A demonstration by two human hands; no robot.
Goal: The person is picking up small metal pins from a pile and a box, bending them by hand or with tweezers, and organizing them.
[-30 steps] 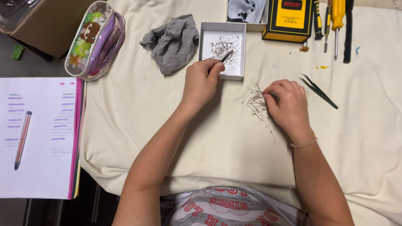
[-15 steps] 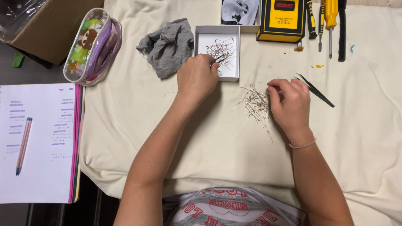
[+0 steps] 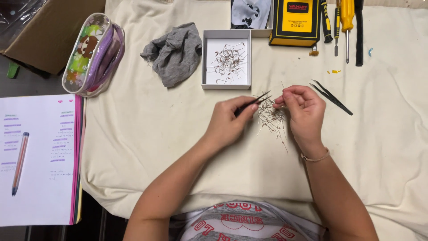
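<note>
Landmark: shallow white square cardboard box (image 3: 226, 59), holding a loose tangle of thin wire-legged parts, on cream cloth (image 3: 147, 134)
Left hand (image 3: 226, 121): below the box, fingers clenched round slim black tweezers (image 3: 253, 103); tips point up and right toward the loose pile
Right hand (image 3: 304, 109): below and right of the box, thumb and forefinger pinched on one fine wire part, other fingers curled
Loose pile of thin wire-legged parts (image 3: 272, 119): on the cloth just below the box's lower right corner, between the two hands
Second pair of black tweezers (image 3: 332, 97): lying free, right of the box, just beyond the right hand
Crumpled grey rag (image 3: 174, 52): just left of the box
Yellow and black flat case (image 3: 295, 22): above right of the box
Yellow-handled screwdrivers (image 3: 347, 24): further right of the case
Clear pencil pouch with purple trim (image 3: 92, 53): well left of the box
Open notebook (image 3: 38, 156): far lower left of the box, pencil (image 3: 20, 163) resting on the page
</note>
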